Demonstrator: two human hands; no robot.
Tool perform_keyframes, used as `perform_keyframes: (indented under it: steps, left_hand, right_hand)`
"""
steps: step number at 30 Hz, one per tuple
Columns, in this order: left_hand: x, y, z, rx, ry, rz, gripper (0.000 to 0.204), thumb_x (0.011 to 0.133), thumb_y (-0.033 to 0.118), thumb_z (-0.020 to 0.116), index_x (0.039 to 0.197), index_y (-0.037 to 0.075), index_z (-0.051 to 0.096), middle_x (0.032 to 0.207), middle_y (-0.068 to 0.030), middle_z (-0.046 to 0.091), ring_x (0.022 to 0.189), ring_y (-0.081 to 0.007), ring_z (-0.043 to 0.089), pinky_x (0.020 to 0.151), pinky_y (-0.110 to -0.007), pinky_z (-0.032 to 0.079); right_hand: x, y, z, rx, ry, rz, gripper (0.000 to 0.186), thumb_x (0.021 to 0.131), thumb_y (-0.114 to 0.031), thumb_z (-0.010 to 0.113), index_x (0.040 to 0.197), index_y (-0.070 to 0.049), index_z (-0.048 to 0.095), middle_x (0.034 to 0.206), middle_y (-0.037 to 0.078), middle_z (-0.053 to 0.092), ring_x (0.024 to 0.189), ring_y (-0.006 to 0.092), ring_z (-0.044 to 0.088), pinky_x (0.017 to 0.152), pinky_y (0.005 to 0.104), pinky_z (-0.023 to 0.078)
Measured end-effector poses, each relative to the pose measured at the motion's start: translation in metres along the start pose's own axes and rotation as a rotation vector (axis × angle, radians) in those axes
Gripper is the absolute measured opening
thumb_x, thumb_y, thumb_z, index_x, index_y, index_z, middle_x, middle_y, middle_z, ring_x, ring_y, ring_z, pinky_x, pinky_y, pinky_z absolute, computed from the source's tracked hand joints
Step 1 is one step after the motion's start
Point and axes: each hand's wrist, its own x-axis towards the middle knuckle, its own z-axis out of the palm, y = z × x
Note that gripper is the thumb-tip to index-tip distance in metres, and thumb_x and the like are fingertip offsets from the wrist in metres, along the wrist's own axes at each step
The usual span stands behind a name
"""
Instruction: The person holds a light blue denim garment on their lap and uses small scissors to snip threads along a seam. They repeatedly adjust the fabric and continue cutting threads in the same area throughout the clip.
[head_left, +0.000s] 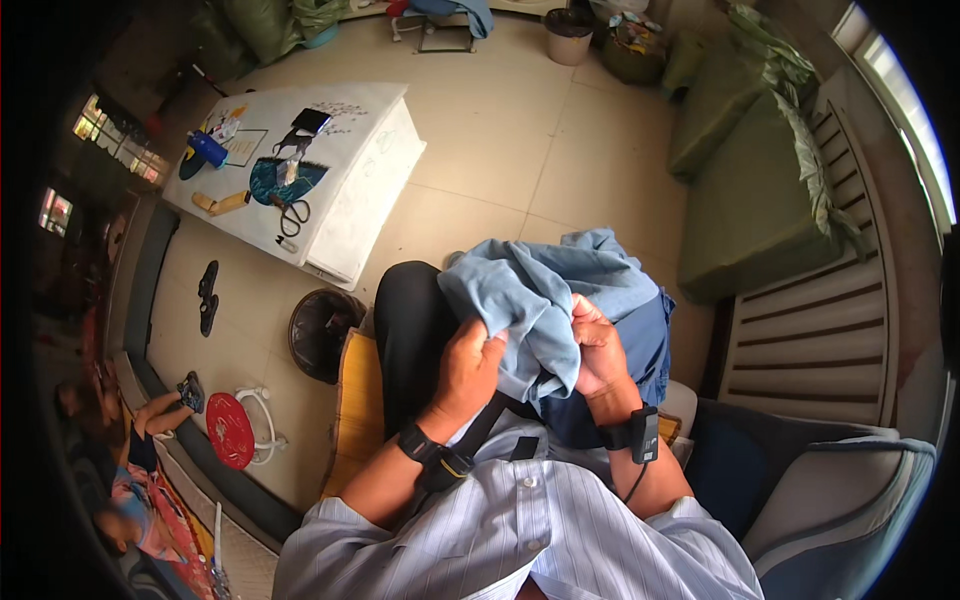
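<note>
Head view, and there was the cloth (540, 300), bunched at centre frame, left hand (470, 368) and right hand (602, 358) pinching it, slightly apart! Good work here seemed to want firm, even grips and the folds between smoothed flat.

We can read one short framed word (240, 147) in capital letters atop the white rectangular table (355, 195).

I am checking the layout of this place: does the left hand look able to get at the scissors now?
Probably not: the left hand is gripping the light blue cloth, and the scissors lie on the white table, ahead and to the left, seemingly beyond easy reach.
</note>
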Motion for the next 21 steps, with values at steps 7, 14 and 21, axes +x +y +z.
perform_keyframes:
  steps: [7, 14, 21]
  left_hand:
    - [0.012, 0.01, -0.029, -1.415, 0.005, -0.407, 0.045, 0.108, 0.03, 0.054, 0.145, 0.005, 0.056, 0.142, -0.009, 0.064, 0.132, -0.0251, 0.059, 0.116, -0.043, 0.043]
    - [0.014, 0.007, -0.037, -1.439, -0.005, -0.477, 0.05, 0.11, 0.039, 0.048, 0.146, 0.006, 0.056, 0.149, -0.0098, 0.06, 0.137, -0.0287, 0.056, 0.12, -0.046, 0.04]
    - [0.01, 0.02, -0.031, -1.444, 0.036, -0.559, 0.046, 0.109, 0.04, 0.052, 0.139, 0.008, 0.062, 0.137, -0.0074, 0.068, 0.127, -0.0251, 0.064, 0.113, -0.044, 0.047]
  right_hand:
    - [0.001, 0.0, -0.004, 0.057, 0.271, 0.106, 0.023, 0.091, 0.008, 0.053, 0.109, 0.0, 0.066, 0.108, 0.018, 0.074, 0.087, 0.0258, 0.074, 0.077, 0.0385, 0.063]
    - [-0.023, -0.011, 0.047, -1.118, 0.468, -0.529, 0.007, 0.096, 0.001, 0.061, 0.102, 0.0, 0.065, 0.098, 0.006, 0.067, 0.087, 0.0146, 0.064, 0.078, 0.0322, 0.054]
    - [-0.035, -0.015, 0.101, -1.945, -0.168, -0.633, 0.03, 0.077, -0.008, 0.079, 0.105, -0.003, 0.07, 0.095, 0.016, 0.064, 0.082, 0.035, 0.061, 0.076, 0.0408, 0.053]
